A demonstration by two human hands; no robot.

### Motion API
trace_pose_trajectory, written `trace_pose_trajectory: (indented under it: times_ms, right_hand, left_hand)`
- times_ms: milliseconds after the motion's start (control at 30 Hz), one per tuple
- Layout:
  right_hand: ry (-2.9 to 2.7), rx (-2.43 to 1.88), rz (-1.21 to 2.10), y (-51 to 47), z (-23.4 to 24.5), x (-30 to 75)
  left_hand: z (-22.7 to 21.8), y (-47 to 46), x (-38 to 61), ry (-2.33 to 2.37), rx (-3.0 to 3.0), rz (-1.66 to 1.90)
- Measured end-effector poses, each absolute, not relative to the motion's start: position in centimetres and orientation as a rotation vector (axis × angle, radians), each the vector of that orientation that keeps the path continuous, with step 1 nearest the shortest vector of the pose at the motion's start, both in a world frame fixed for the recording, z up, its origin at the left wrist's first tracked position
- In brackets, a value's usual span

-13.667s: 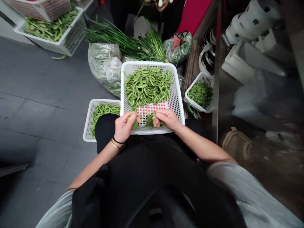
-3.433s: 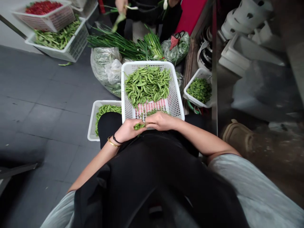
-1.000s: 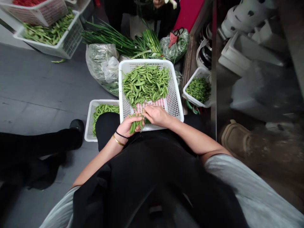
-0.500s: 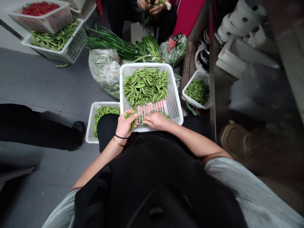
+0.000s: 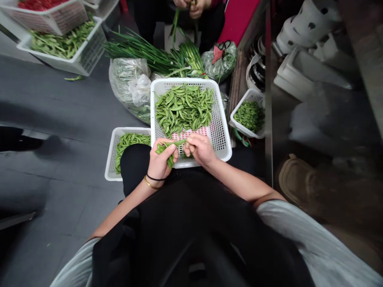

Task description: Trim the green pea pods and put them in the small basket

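A white mesh basket (image 5: 221, 131) rests on my lap with a heap of green pea pods (image 5: 183, 107) in its far half. My left hand (image 5: 160, 162) is closed round a small bunch of pea pods (image 5: 164, 150) at the basket's near left corner. My right hand (image 5: 201, 148) is closed in a pinch on the end of one pod (image 5: 177, 142) that reaches across to the left hand.
A smaller white basket of pods (image 5: 119, 148) sits by my left knee, and a small basket of green trimmings (image 5: 249, 116) at the right. Ahead lie plastic bags (image 5: 131, 85), green onions (image 5: 155, 56) and another person's hands (image 5: 191, 6). Baskets (image 5: 64, 44) stand far left.
My right hand has lifted slightly and now pinches the end of a pod held out from the left hand's bunch. The person's dark leg at the left has moved out of view.
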State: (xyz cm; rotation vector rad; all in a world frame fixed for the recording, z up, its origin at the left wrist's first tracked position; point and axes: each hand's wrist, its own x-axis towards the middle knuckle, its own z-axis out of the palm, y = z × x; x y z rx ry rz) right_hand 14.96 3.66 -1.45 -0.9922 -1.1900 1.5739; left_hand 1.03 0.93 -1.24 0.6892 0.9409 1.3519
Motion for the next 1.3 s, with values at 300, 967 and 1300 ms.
trace_pose_trajectory:
  times_ms: [300,967,1300]
  right_hand:
    - [-2.658,-0.578,1.469,5.3,-2.1,15.7]
    - [-2.096,-1.087,1.541,6.5,-1.9,14.3]
    - [-1.729,-1.695,1.431,9.7,-6.7,18.0]
  left_hand:
    - [-2.2,2.3,-2.1,1.049,0.786,0.952]
    - [-2.6,2.2,-1.6,1.320,1.196,1.156]
    - [-2.3,3.6,-10.7,2.104,1.817,1.226]
